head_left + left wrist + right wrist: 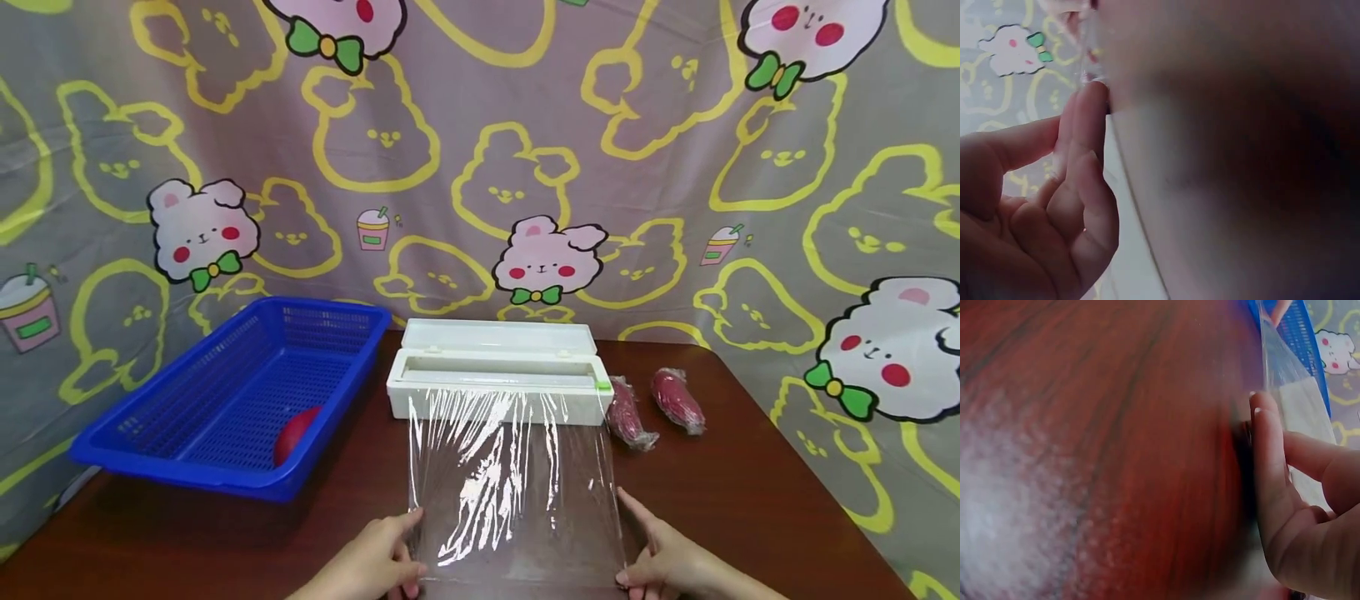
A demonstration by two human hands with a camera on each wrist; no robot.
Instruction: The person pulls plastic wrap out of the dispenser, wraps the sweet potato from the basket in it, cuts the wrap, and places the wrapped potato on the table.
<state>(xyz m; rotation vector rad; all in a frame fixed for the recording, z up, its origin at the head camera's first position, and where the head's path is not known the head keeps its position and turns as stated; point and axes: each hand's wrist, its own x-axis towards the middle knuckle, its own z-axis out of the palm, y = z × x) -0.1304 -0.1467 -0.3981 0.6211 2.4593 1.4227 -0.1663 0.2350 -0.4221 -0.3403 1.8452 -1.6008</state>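
Observation:
A sheet of clear plastic wrap (517, 492) runs from a white dispenser box (399, 404) towards me, wrinkled and shiny near the box. My left hand (375, 554) pinches its near left corner between thumb and fingers, with the index finger pointing along the edge. At the near right corner my right hand (667, 557) pinches the film the same way. In the left wrist view the left hand (1054, 206) has its fingers close together. The right wrist view shows the film (1285, 365) stretching away from the right hand (1297, 506). The dispenser's lid (498, 335) stands raised.
To the left, a blue basket (191, 473) holds a smooth red item (295, 435). Two red items, one beside the box (628, 417) and one farther right (678, 402), lie wrapped in film on the brown table (757, 475). A patterned curtain (450, 275) hangs behind.

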